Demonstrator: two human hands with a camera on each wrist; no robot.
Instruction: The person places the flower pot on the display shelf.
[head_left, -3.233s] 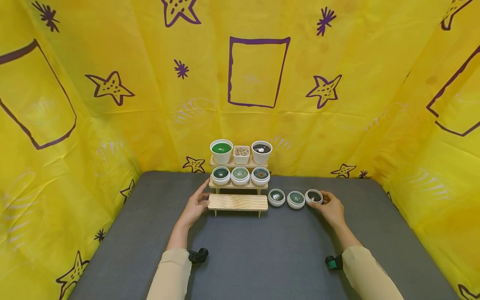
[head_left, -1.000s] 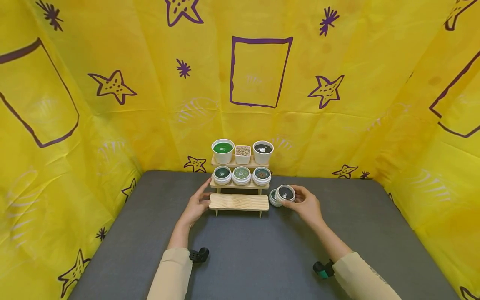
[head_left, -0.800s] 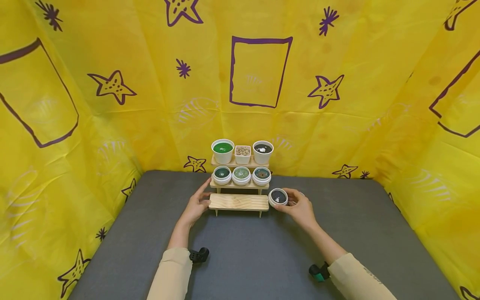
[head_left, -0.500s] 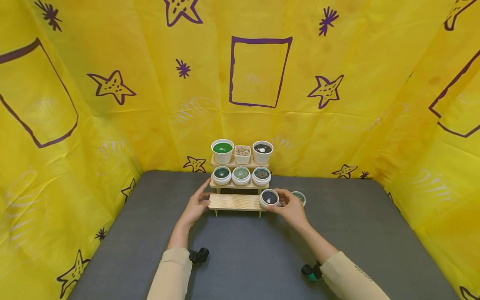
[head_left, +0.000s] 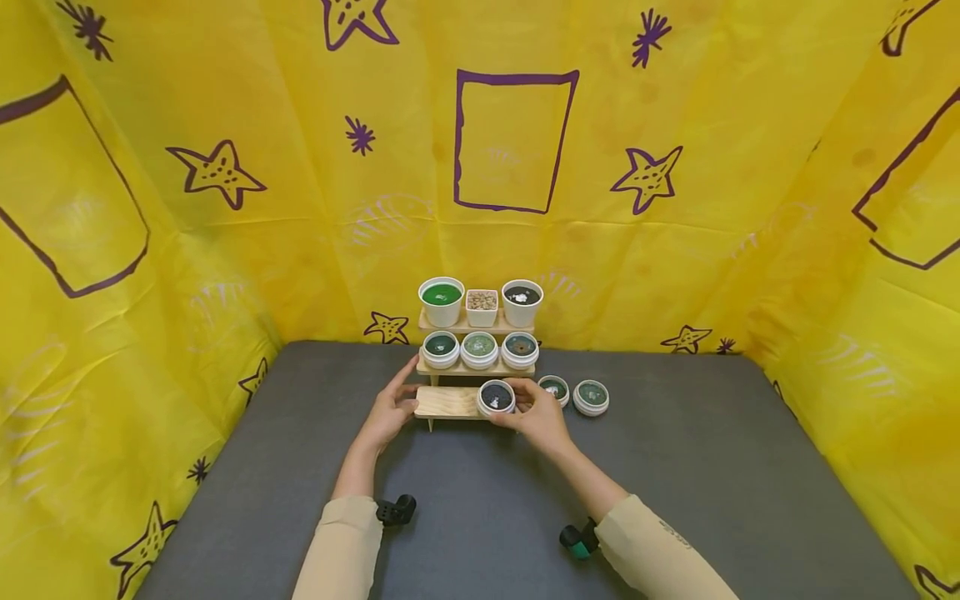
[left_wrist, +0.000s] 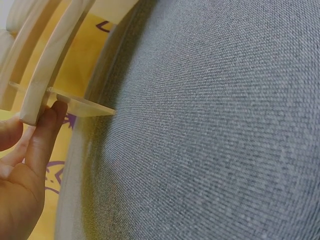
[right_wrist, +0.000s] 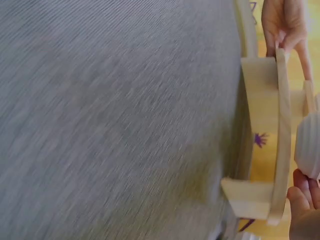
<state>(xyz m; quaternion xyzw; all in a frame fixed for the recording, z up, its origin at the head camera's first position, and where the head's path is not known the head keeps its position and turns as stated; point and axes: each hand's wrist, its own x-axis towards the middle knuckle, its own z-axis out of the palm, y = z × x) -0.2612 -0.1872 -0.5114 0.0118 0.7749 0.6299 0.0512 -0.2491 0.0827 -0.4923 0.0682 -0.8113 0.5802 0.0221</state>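
In the head view my right hand (head_left: 538,414) pinches a small white round bowl with a dark inside (head_left: 496,398), upright over the right half of the lowest shelf. A gap shows between that bowl's ridged side (right_wrist: 308,145) and the shelf in the right wrist view. My left hand (head_left: 386,413) grips the left end of the tiered wooden stand (head_left: 446,402). Seen from the left wrist, the thumb lies on one side of the shelf board (left_wrist: 52,55) and the fingers (left_wrist: 45,135) on the other. Several bowls line the middle tier, among them a light green one (head_left: 480,349).
Two bowls, one dark green (head_left: 554,388) and one grey-green (head_left: 592,397), sit on the grey table (head_left: 480,508) right of the stand. The top tier bears a green-filled cup (head_left: 441,300), a square pot of pebbles (head_left: 482,307) and a dark-filled cup (head_left: 522,301).
My right hand took the dark bowl from the right end of the table row, carried it left past the other two and over the lowest shelf. My left hand kept its grip on the stand.
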